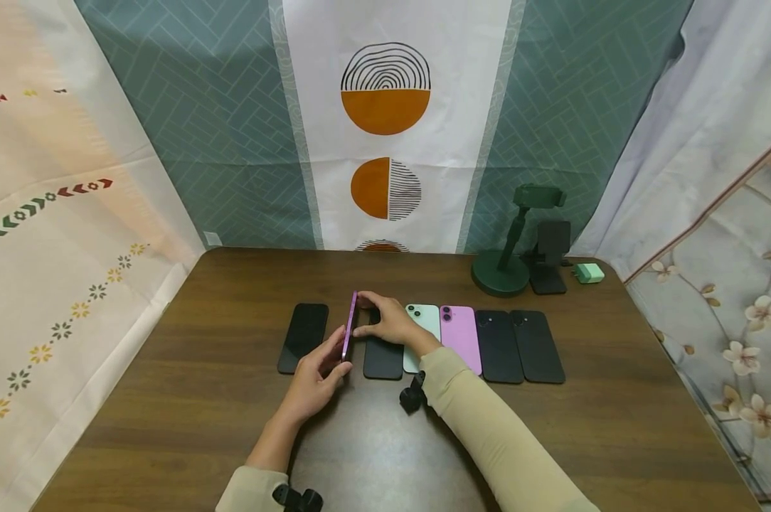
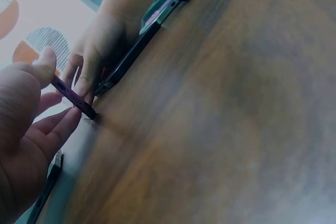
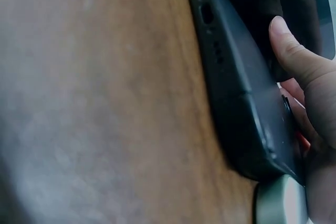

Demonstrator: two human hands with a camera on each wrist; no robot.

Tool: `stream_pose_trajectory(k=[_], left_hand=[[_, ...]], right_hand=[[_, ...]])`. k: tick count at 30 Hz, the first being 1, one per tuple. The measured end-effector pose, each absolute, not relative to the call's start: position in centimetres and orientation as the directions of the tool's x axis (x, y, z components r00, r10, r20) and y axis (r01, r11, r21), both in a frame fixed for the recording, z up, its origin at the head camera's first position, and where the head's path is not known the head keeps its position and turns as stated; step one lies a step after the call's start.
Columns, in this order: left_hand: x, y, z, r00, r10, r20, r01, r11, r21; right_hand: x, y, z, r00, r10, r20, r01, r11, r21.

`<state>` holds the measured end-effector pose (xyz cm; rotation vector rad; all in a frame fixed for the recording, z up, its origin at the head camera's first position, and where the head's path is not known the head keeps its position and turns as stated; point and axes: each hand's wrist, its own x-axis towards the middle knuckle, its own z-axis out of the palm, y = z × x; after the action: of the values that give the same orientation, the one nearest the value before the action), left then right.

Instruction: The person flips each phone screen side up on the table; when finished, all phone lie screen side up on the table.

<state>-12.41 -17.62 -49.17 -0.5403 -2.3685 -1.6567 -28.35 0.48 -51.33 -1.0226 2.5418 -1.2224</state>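
Note:
A purple-edged phone (image 1: 349, 327) stands on its long edge, seen edge-on between both hands. My left hand (image 1: 313, 377) grips it near its lower end; in the left wrist view the thumb (image 2: 46, 61) lies on one side and fingers on the other. My right hand (image 1: 392, 321) holds its far end, and in the right wrist view that thumb (image 3: 287, 45) rests against the phone's dark face (image 3: 257, 9). Left of the left hand lies a black phone (image 1: 304, 338). Under the right hand another black phone (image 1: 383, 361) lies flat, partly hidden.
Right of it lie a mint phone (image 1: 422, 311), a pink phone (image 1: 460, 334) and two black phones (image 1: 499, 348) in a row. A dark green stand (image 1: 501, 274), a black phone stand (image 1: 550, 259) and a green charger plug (image 1: 588, 273) stand at the back right.

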Motion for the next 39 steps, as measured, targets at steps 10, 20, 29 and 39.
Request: stream_pose_trajectory(k=[10, 20, 29, 39], left_hand=[[-13.1, -19.1, -51.3, -0.928, 0.195, 0.317, 0.358, 0.236, 0.903], [-13.3, -20.4, -50.5, -0.943, 0.146, 0.3, 0.329, 0.256, 0.909], [-13.5, -20.6, -50.4, -0.959, 0.064, 0.276, 0.282, 0.301, 0.911], [-13.6, -20.8, -50.7, -0.963, -0.011, 0.268, 0.209, 0.598, 0.774]], right_hand=[[-28.3, 0.5, -51.3, -0.777, -0.611, 0.151, -0.504, 0.46, -0.731], [-28.0, 0.4, -51.5, -0.794, -0.594, 0.124, -0.497, 0.518, -0.696], [-27.9, 0.3, -51.5, -0.797, -0.586, 0.145, -0.506, 0.52, -0.688], [-28.2, 0.5, -51.1, -0.768, -0.624, 0.145, -0.536, 0.502, -0.679]])
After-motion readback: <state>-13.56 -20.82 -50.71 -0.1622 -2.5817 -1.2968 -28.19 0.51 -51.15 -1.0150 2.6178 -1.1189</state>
